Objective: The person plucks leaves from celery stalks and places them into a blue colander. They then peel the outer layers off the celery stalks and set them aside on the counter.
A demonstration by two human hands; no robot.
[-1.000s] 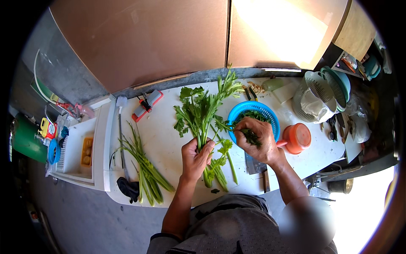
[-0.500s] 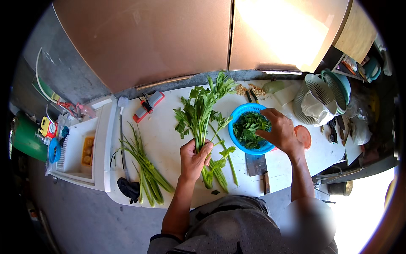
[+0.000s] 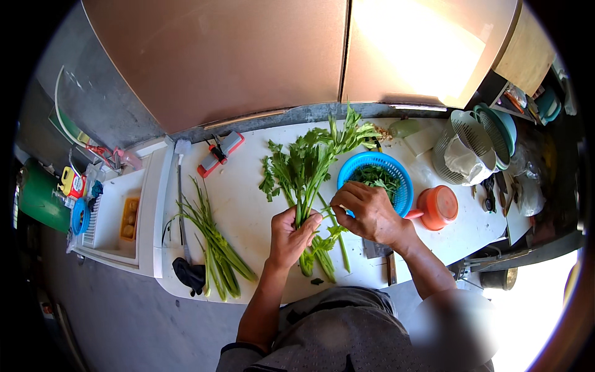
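My left hand (image 3: 288, 239) is closed around the stems of a leafy celery bunch (image 3: 307, 164), whose leaves point away from me. Just right of those stems, my right hand (image 3: 370, 212) has its fingers curled together; whatever lies between them is hidden. Partly behind this hand stands a blue plastic basket (image 3: 405, 180) with torn green leaves (image 3: 375, 176) inside. More celery stalks lie on the table under the held bunch. A cleaver (image 3: 390, 268) lies below my right hand, its blade partly covered. Off to the left rests a pile of stripped celery stalks (image 3: 220, 257).
An orange dipper (image 3: 437, 208) with a handle sits right of the basket. Pale colanders (image 3: 447, 139) stand at the back right. A red-and-grey tool (image 3: 221, 155) lies at the back left, beside a white sink (image 3: 152, 214). A black cloth (image 3: 189, 274) lies at the near left.
My right hand has come from above the basket leftward to the held celery, and its fingers have closed together. The basket and dipper show more fully. My left hand keeps its hold.
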